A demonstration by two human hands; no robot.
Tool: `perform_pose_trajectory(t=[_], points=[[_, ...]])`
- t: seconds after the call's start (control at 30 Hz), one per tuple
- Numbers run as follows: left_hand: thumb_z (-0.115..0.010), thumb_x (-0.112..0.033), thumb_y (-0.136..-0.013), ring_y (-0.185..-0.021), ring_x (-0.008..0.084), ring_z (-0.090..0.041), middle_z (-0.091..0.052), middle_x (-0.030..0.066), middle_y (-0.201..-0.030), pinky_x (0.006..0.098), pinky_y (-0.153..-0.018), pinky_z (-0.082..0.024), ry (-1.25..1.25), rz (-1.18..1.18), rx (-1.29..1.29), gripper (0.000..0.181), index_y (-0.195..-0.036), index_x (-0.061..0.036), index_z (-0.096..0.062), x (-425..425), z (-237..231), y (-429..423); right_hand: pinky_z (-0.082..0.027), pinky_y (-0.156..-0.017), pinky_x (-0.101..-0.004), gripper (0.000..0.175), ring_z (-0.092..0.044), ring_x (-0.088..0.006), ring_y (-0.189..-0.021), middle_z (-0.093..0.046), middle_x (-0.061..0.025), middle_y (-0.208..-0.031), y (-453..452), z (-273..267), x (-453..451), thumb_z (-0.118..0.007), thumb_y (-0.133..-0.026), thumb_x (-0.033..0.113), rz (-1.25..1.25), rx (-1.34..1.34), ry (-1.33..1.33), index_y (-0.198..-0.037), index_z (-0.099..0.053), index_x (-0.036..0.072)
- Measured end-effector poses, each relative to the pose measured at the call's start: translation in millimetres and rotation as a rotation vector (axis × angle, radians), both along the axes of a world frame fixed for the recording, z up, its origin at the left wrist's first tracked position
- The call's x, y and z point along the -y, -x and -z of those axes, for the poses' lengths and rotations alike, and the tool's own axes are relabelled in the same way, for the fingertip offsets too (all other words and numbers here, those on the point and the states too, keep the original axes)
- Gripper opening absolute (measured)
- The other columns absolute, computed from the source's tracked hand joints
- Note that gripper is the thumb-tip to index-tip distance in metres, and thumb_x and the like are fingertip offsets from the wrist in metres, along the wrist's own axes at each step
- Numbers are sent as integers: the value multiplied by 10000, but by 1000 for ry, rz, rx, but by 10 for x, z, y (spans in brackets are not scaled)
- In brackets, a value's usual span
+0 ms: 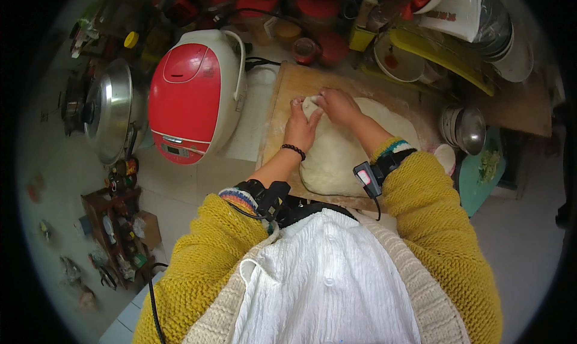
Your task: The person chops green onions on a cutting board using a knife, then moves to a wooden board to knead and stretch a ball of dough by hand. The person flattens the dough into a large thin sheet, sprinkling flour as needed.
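A large, pale slab of dough (pixel 336 170) lies on a floured wooden board (pixel 289 83). At the dough's far left edge, my left hand (pixel 299 125) pinches a raised fold between thumb and fingers. My right hand (pixel 339 106) grips the same fold from the other side, its fingertips close to those of the left. Part of the folded edge shows between the two hands. The rest of the sheet spreads beneath my right forearm, which hides some of it.
A red and white rice cooker (pixel 185 100) stands left of the board, with a lidded metal pan (pixel 110 111) beyond it. Metal bowls (pixel 469 129) sit at the right, near a green cutting board (pixel 478 188) bearing chopped greens (pixel 490 166). Red-lidded jars (pixel 318 5) line the back.
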State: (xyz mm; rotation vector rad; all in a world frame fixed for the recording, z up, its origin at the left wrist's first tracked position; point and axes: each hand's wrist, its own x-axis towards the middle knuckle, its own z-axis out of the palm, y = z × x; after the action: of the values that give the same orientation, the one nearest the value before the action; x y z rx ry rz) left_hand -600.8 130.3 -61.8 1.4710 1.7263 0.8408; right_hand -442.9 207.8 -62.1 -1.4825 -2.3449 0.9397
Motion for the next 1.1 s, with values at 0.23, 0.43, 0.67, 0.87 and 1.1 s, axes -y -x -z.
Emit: perform_pose_trajectory(t=[0.23,0.43,0.67,0.87,1.1], points=[[-623,-268,-1032,-969,365,-704,-727,216,-1088,404,-865,-539,-8,-41,-39,297,-1121,11,-672,-119,-36,665,-523,-868,-535,319,-679,-438,-1021,-717,-226,-1118,-118,-195,-163,-492,-1073,369,466,194,-19,-1185,-636,107],[-571,-268,-1055,-995,331,-681,-719,184,-1119,383,-868,-528,126,-139,64,288,-1152,-25,-692,-177,21,878,-490,-960,-523,315,-637,-420,-1132,-681,-243,-1184,-44,28,-218,-462,-1087,309,665,-298,-41,-1230,-612,71],[-611,-279,-1004,-1230,316,-607,-637,164,-1339,431,-1065,-465,-76,112,-106,448,-1374,-29,-585,66,-287,971,-291,-1223,-503,398,-412,-418,-1435,-503,-220,-1506,-520,-211,616,-568,-992,138,214,-83,-398,-1357,-567,-22],[-786,-321,-836,-1512,339,-364,-435,97,-1604,513,-1222,-315,-346,1184,-428,748,-1511,-180,-497,892,-258,733,-180,-1267,-553,776,-216,-467,-1543,-223,-244,-1683,-422,-273,1792,-718,-888,192,57,91,-105,-1557,-364,23],[-721,-370,-880,-1456,288,-450,-539,68,-1520,491,-1202,-340,-371,1073,-696,552,-1391,-192,-614,917,-183,514,-274,-1208,-552,1019,-349,-422,-1465,-370,-220,-1583,-653,-243,2256,-853,-755,400,-121,188,-181,-1566,-350,44]])
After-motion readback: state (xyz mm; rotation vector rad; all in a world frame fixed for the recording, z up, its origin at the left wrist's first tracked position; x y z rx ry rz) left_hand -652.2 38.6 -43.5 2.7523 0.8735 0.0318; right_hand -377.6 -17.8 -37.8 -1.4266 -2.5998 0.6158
